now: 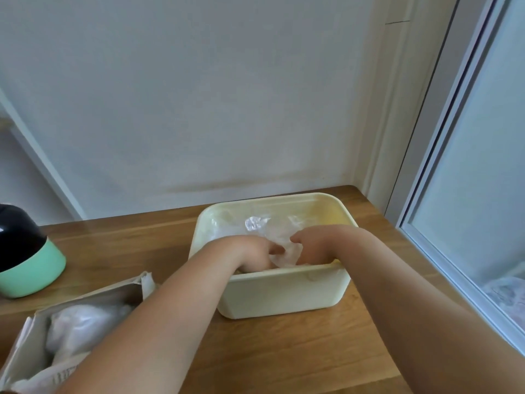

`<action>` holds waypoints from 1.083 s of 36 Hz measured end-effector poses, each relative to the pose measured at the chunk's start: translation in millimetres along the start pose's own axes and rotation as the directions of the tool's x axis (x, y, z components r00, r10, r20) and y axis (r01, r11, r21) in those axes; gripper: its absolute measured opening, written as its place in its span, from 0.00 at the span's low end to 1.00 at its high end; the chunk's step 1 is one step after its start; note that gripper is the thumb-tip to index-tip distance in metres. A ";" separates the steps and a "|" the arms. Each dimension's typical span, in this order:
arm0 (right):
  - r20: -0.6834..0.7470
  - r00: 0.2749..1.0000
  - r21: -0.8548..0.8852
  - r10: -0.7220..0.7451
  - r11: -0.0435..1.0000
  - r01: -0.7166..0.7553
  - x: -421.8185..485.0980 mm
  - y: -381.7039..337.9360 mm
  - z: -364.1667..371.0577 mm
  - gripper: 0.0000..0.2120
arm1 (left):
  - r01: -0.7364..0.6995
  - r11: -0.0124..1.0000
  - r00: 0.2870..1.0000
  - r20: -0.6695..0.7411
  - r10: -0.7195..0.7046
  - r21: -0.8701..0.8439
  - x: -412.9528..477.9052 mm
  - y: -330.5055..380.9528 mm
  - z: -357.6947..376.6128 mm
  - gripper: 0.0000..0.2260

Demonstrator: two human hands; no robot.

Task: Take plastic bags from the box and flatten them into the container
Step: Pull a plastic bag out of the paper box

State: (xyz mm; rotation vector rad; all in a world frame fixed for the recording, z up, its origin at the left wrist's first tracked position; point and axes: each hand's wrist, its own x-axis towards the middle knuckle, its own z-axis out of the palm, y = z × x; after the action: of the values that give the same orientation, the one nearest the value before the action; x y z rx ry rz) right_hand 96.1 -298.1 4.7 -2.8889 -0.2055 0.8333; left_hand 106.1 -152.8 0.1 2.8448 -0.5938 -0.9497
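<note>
both hands are down inside the container in the lower middle of the frame, close together but not touching. the left hand (250, 253) reaches in from the lower left and the right hand (315, 245) from the lower right, knuckles up and fingers pointing down. the fingertips are hidden behind the near wall, so i cannot tell whether either hand pinches the plastic or only presses on it. between the two thumbs lies a crumpled clear plastic bag (284, 255), touching both hands, with more clear plastic behind it toward the far wall. the container (270, 294) is a cream rectangular tub with rounded corners, standing on the wooden table (284, 354). in the lower left corner sits the open cardboard box (28, 351), well apart from the tub, with white plastic bags (82, 322) bunched inside it. at the left edge stands a green and black rounded object (31, 268). a pale wall (199, 95) fills the upper frame, and a window frame (443, 180) runs down the right side.
</note>
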 end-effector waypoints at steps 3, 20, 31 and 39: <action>-0.014 1.000 0.033 0.021 0.999 -0.020 1.9 0.5 1.5 0.30 | 0.009 1.000 1.000 0.008 -0.009 -0.006 1.4 0.1 0.2 0.27; -0.759 0.645 0.263 -0.083 0.868 0.421 -58.1 -66.2 2.8 0.17 | -0.263 0.864 0.611 -0.767 -0.196 -0.430 -107.7 -62.1 15.0 0.09; -0.681 0.688 0.373 -0.249 0.692 0.619 -42.1 -168.1 55.6 0.12 | 0.166 0.929 0.711 -0.613 -0.345 -0.330 -165.7 -119.3 69.3 0.16; -0.555 0.762 0.296 -0.335 0.776 0.557 -33.2 -192.3 77.5 0.17 | 0.236 0.957 0.602 -0.748 -0.278 -0.166 -178.3 -133.8 79.9 0.12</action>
State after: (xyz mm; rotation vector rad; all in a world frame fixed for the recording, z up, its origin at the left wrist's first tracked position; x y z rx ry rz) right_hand 8.4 -108.1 -12.4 -2.3371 -0.5611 0.0469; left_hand -27.1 42.9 9.2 2.9286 -0.0428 0.3072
